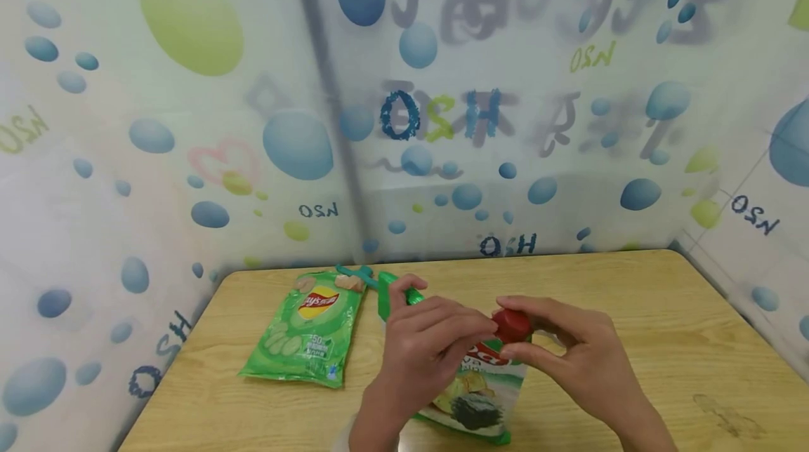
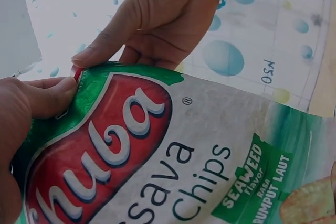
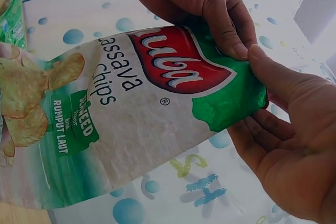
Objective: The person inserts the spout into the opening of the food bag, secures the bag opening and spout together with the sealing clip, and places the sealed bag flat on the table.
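Both hands are at the top end of a green and white bag of cassava chips (image 1: 477, 396), with a red label and a seaweed flavor band. My left hand (image 1: 420, 350) pinches its top edge between thumb and fingers. Close beside it, my right hand (image 1: 584, 350) pinches the same edge, thumb near the other thumb. A red part of the bag's top (image 1: 513, 326) shows between the hands in the head view. The label faces the wrist cameras, where the bag (image 2: 210, 108) looks full-length and slanted. Whether its top is torn cannot be seen.
A green bag of Lay's chips (image 1: 310, 333) lies flat on the wooden table (image 1: 607, 283) to the left. Beside its top is a teal object (image 1: 358, 274), its kind unclear. A curtain with blue and green dots (image 1: 297, 147) hangs behind the table.
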{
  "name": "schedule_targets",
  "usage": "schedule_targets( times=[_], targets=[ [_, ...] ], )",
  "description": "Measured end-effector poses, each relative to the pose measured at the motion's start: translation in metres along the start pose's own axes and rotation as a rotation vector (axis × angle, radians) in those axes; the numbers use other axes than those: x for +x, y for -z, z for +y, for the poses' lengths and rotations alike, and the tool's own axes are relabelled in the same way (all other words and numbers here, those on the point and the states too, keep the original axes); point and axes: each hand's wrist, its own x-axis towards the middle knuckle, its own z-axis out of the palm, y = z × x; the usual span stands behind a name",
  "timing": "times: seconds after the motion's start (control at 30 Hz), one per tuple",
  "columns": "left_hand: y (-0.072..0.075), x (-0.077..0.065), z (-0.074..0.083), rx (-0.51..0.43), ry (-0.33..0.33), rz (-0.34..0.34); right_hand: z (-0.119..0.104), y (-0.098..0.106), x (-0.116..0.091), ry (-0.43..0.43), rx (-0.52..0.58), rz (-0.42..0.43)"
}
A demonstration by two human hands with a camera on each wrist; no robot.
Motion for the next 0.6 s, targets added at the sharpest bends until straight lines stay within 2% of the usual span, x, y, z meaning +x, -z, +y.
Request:
schedule_targets(
  times=[0.27, 0.43, 0.53, 0.6],
  targets=[
    [-0.0044, -0.0001, -0.0039, 0.026, -0.043, 0.078, 0.0011, 0.0002, 0.0015, 0.023, -0.038, -0.016],
    [-0.0041, -0.0023, -0.0044, 0.014, 0.004, 0.019, 0.0026, -0.0003, 0.0012, 0.023, -0.040, -0.020],
    [-0.0037, -0.0030, -0.0049, 0.004, 0.030, -0.018, 0.0045, -0.0012, 0.0006, 0.011, 0.005, -0.017],
    [-0.0038, -0.0034, -0.0056, 0.000, 0.023, -0.014, 0.0049, -0.0018, 0.0000, -0.008, 0.036, -0.018]
  ],
)
